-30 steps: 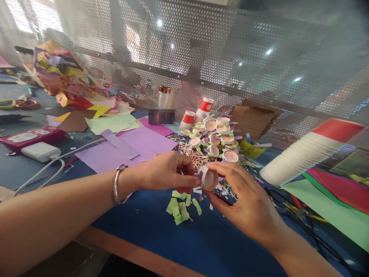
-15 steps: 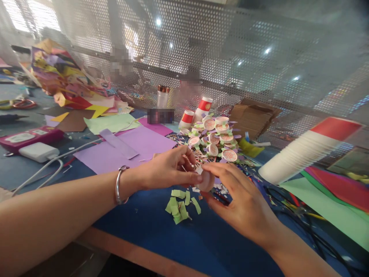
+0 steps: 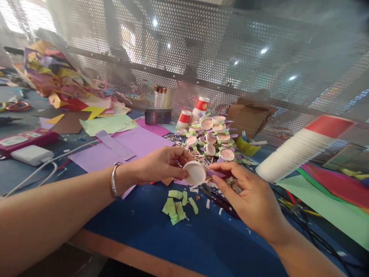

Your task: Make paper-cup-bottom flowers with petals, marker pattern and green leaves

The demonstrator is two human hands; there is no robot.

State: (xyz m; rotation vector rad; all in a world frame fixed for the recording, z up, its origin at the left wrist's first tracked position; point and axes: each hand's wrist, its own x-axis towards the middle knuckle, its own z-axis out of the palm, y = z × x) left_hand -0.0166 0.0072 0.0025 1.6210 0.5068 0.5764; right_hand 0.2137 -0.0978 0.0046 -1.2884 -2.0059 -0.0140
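My left hand (image 3: pixel 161 165) pinches the rim of a shallow white paper cup base (image 3: pixel 196 173), its hollow side turned toward me. To its right, my right hand (image 3: pixel 253 196) is closed, thumb and forefinger, on a small purple paper strip (image 3: pixel 216 174). The strip's tip reaches the cup base's edge; whether it is stuck there I cannot tell. Below the hands lie several short green paper strips (image 3: pixel 173 207). Dark-handled scissors (image 3: pixel 223 202) rest partly hidden behind my right hand. Just beyond is a pile of cup bases (image 3: pixel 211 138) with green and purple tabs.
Purple paper sheets (image 3: pixel 144 142) lie at left, near a white charger (image 3: pixel 33 154) and its cable. A long stack of paper cups (image 3: pixel 300 150) leans at right, beside coloured sheets (image 3: pixel 340 188) and black cables. A perforated metal screen (image 3: pixel 184 50) stands behind.
The cup base has tipped so its hollow faces me. My right hand has moved off its side to the right and now shows a purple strip between its fingertips.
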